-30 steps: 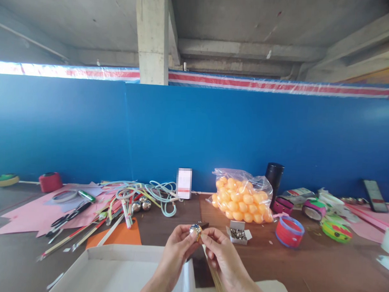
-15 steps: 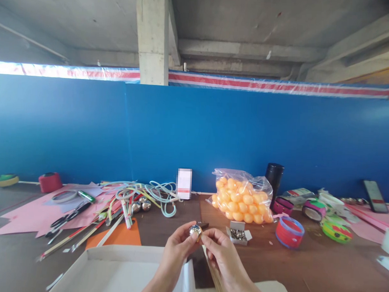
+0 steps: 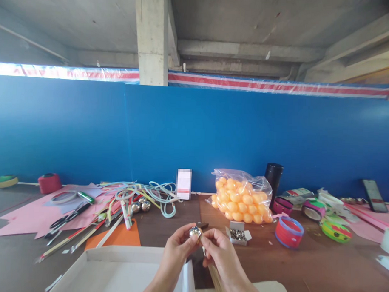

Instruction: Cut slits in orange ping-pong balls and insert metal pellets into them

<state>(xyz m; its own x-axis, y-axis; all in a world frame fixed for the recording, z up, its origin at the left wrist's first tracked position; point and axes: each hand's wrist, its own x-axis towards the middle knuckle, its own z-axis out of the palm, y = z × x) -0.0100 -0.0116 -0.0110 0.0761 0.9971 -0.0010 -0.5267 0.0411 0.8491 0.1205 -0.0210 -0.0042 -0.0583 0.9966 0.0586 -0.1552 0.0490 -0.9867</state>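
My left hand (image 3: pixel 177 249) pinches a shiny silver ball (image 3: pixel 195 232) between thumb and fingers. At the ball's right side, the thumb and index finger of my right hand (image 3: pixel 219 252) are pressed together; what they grip, if anything, is too small to make out. Pale wooden strips (image 3: pixel 217 283) run below my right hand, partly covered by it. A dark object (image 3: pixel 203 225) shows just behind the ball. Close to my right hand stands a small open box of metal pieces (image 3: pixel 238 236). An open white box (image 3: pixel 120 271) lies to the left of my left wrist.
A clear bag of orange balls (image 3: pixel 242 203) and a black cylinder (image 3: pixel 273 183) stand behind. Left lie scissors (image 3: pixel 66 218), pink paper (image 3: pixel 29 212), pale blue tubing (image 3: pixel 161 191) and more silver balls (image 3: pixel 145 205). Tape rolls, including a red-and-blue one (image 3: pixel 289 233), sit right.
Both hands keep almost the same place around the silver ball. The lower fingers of my right hand have shifted slightly. The whole view has moved very little.
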